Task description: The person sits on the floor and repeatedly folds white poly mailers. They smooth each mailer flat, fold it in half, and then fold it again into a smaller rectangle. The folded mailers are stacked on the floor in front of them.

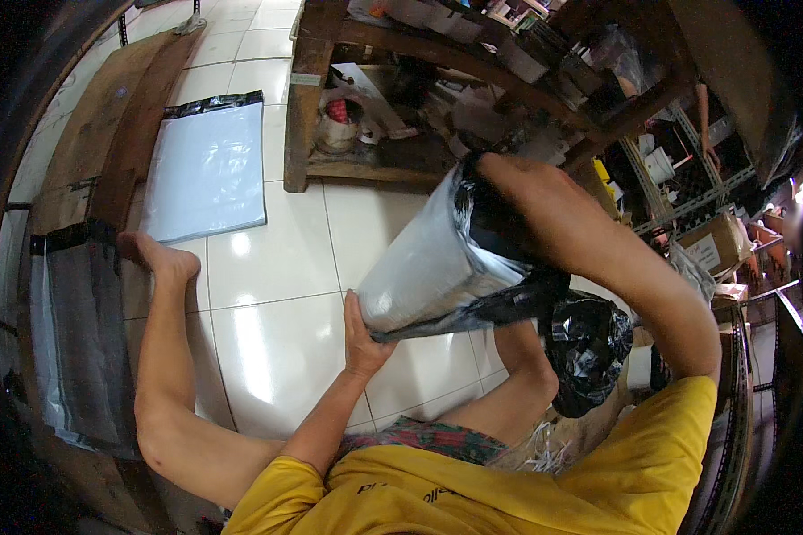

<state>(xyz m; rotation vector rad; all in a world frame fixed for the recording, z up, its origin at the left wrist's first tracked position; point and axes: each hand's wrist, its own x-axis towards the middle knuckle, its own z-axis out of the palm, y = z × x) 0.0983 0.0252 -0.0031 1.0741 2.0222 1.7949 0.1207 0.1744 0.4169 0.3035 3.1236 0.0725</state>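
at the lower end of the white bag [415, 259], my left hand [366, 346] grips it, fingers pressed together; at its mouth, my right hand [501, 178], fingers hidden, state can't tell.

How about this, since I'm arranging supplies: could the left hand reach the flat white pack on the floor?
Probably yes, with a lean: bare tiles lie between the left hand and the pack, though that hand supports the bag.

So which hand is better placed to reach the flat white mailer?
Left hand, probably: it's nearer the flat white mailer, though touching the held bag. The right forearm is farther, its hand hidden.
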